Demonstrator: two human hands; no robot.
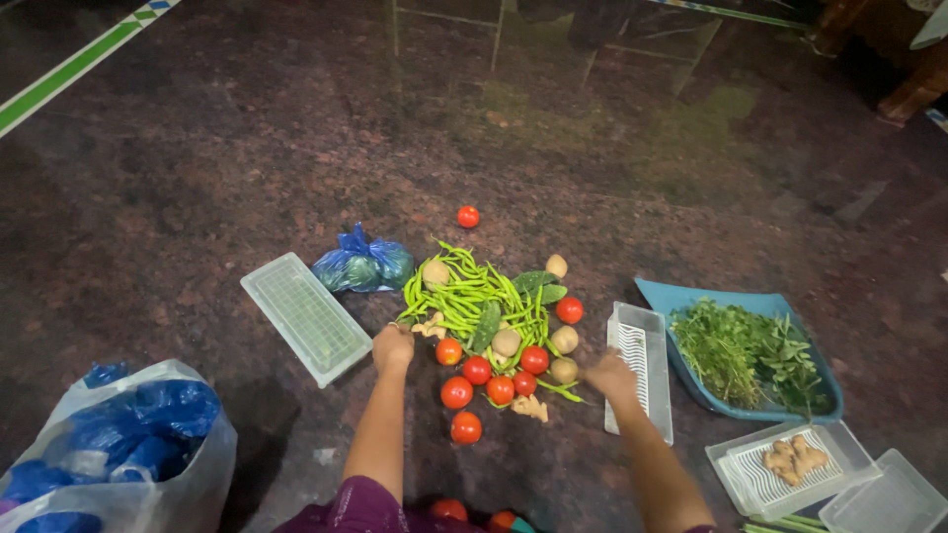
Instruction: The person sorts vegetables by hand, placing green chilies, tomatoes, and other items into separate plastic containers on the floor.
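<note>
A: Floor view, dim light. Mixed vegetable pile [499, 326] sits at centre frame: long green chillies [464, 291], red tomatoes [477, 370], pale potatoes [564, 339], a dark cucumber [487, 324], bits of ginger [531, 406].

B: Hands?

A: Well apart, one each side of the pile. Left hand [392, 347] at the pile's lower-left edge, closed into a loose fist, touching or just above the chillies; cannot tell whether it grips anything. Right hand [610, 375] at the lower-right edge, near a potato, blurred, so its state is unclear too.

B: How far sorted?

A: Early, I judge. Leafy greens [746, 350] already lie in the blue tray [681, 296] at right. Some ginger pieces [795, 459] rest in the clear box with a slatted insert [731, 474], lower right. The clear container [306, 316] left of the pile and the white slatted one [642, 365] right of it hold nothing visible. One stray tomato [468, 216] sits apart, above the pile.

B: Else?

A: Knotted blue bag [362, 264] upper left of the pile; big plastic bag [118, 444] at lower left corner.
</note>
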